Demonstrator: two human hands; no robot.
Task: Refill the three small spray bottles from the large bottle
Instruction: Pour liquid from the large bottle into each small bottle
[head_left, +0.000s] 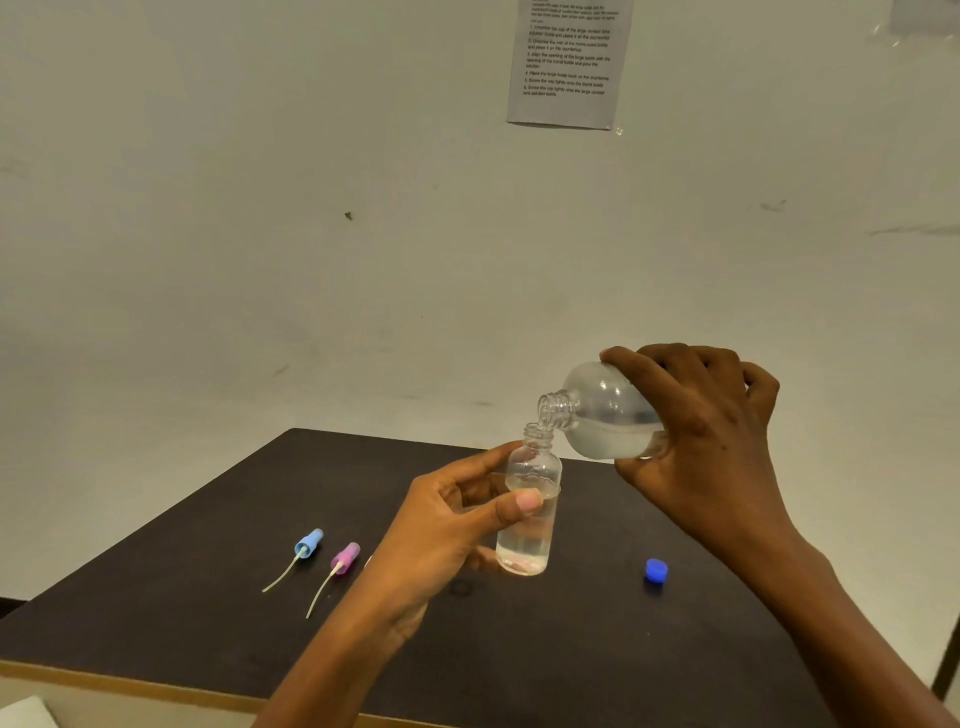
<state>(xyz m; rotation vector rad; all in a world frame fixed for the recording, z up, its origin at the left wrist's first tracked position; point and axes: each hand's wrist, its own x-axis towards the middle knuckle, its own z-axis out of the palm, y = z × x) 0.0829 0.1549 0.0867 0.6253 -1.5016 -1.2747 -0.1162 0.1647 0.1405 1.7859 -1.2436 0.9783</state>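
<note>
The right hand (696, 431) grasps the large bottle (602, 415), rounded clear plastic, tipped so its threaded neck meets the mouth of the small spray bottle (530, 499). The left hand (441, 530) grips that slim clear cylinder upright, steadying it mid-counter (208, 597). A blue cap (656, 570) lies toward the right edge.

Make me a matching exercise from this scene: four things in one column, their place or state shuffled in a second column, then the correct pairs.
Column 1
1. large bottle
2. small bottle
3. dark blue cap
4. pink spray head

Column 2
A. lying on the table, left of the left hand
B. tilted in the right hand, mouth down
C. held upright, partly filled with clear liquid
D. sitting on the table near the right forearm

Pairs: 1-B, 2-C, 3-D, 4-A
</note>
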